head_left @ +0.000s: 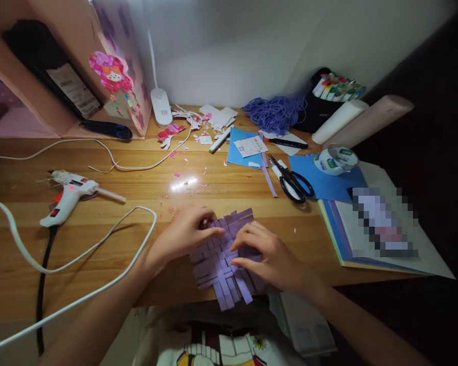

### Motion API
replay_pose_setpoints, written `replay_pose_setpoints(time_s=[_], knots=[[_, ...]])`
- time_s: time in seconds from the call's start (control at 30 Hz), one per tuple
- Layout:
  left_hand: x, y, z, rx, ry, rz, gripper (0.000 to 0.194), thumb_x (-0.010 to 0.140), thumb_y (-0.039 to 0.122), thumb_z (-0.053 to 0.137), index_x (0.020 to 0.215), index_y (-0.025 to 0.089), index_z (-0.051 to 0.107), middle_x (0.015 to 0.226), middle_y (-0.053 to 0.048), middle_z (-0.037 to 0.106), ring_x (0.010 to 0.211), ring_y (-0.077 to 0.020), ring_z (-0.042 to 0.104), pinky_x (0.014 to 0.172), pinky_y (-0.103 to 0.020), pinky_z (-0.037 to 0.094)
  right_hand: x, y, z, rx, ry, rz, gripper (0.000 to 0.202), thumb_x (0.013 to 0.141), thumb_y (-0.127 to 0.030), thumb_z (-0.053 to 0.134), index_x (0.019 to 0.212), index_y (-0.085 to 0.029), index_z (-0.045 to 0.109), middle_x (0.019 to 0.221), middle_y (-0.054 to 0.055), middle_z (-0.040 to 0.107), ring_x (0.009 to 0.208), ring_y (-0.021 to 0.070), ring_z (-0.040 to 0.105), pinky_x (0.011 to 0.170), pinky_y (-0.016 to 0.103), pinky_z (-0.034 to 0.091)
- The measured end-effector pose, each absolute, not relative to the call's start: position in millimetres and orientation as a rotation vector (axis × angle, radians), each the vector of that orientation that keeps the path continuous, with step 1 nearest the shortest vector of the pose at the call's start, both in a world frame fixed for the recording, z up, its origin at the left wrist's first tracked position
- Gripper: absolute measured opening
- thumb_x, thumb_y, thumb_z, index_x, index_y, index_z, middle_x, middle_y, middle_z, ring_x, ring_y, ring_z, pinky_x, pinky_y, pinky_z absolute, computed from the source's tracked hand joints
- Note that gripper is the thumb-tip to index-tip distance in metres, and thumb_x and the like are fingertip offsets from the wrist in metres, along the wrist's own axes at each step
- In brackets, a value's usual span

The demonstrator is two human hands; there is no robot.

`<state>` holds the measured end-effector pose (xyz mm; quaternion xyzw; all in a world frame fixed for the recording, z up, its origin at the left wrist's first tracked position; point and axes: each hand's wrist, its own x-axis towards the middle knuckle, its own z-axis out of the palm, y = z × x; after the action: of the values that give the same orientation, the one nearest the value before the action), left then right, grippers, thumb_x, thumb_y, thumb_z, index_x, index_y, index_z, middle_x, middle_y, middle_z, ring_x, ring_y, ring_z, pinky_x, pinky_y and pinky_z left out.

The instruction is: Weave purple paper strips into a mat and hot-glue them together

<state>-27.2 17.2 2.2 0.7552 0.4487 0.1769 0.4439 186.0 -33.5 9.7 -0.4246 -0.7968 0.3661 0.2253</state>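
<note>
A woven mat of purple paper strips (223, 272) is between my hands at the table's front edge, several strip ends sticking out loose at its near side. My left hand (193, 231) grips its far left part, with the thumb on top and the other fingers curled at the edge. From the right, my right hand (270, 251) holds the mat, thumb and fingertips bent onto the strips near its middle. The palm side of my right hand and the mat's right part are partly hidden.
A white glue gun (70, 195) lies left, its lamp lit. A white cable (137, 262) loops across the table. Black-handled scissors (293, 180), purple cord (275, 114), paper scraps (217, 119) and a tape roll (336, 158) lie farther back. Paper sheets (377, 213) overhang the right edge.
</note>
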Motion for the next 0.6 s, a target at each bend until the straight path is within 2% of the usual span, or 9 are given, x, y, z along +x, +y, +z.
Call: replay_pose_setpoints(time_s=[0.07,0.17,0.3,0.43,0.6], knots=[[-26.8,19.0,4.5,1.735,1.104,0.479,0.029,0.083,0.042,0.057,0.071,0.016,0.058,0.067,0.001,0.054,0.066,-0.0141,0.049,0.059,-0.024,0.038,186.2,-33.3,7.1,-1.153,-2.167,0.939,0.009,0.078,-0.024,0.070,0.084,-0.022,0.063,0.084,0.004,0.061,0.084,0.0203,0.054,0.074,0.034,0.045],[-26.4,20.5,5.7,1.484,1.051,0.547,0.028,0.085,0.042,0.053,0.085,0.016,0.064,0.081,-0.002,0.064,0.080,-0.0174,0.057,0.069,-0.026,0.044,184.4,-30.0,6.7,-1.133,-2.146,0.802,0.009,0.078,-0.024,0.070,0.084,-0.022,0.064,0.083,0.004,0.062,0.083,0.0208,0.054,0.075,0.035,0.045],[-27.3,20.4,8.2,1.191,0.998,0.560,0.032,0.084,0.043,0.056,0.099,0.017,0.066,0.092,-0.004,0.069,0.087,-0.0187,0.062,0.076,-0.028,0.047,181.2,-24.2,7.3,-1.112,-2.104,0.699,0.016,0.079,-0.023,0.070,0.095,-0.023,0.068,0.084,0.005,0.063,0.083,0.0212,0.056,0.077,0.036,0.046],[-29.7,19.9,12.9,1.058,0.973,0.543,0.030,0.078,0.038,0.065,0.098,0.016,0.068,0.095,-0.005,0.070,0.085,-0.0178,0.064,0.076,-0.027,0.049,178.1,-16.9,7.3,-1.084,-2.004,0.720,0.022,0.079,-0.021,0.069,0.101,-0.027,0.071,0.083,0.003,0.064,0.080,0.0194,0.057,0.072,0.034,0.047],[-32.1,20.3,15.9,0.977,0.890,0.481,0.025,0.071,0.026,0.073,0.094,0.015,0.070,0.090,-0.005,0.072,0.082,-0.0166,0.066,0.077,-0.027,0.050,174.3,-8.2,9.6,-1.082,-1.916,0.816,0.015,0.075,-0.020,0.074,0.087,-0.029,0.075,0.076,0.001,0.063,0.074,0.0174,0.058,0.066,0.032,0.046]])
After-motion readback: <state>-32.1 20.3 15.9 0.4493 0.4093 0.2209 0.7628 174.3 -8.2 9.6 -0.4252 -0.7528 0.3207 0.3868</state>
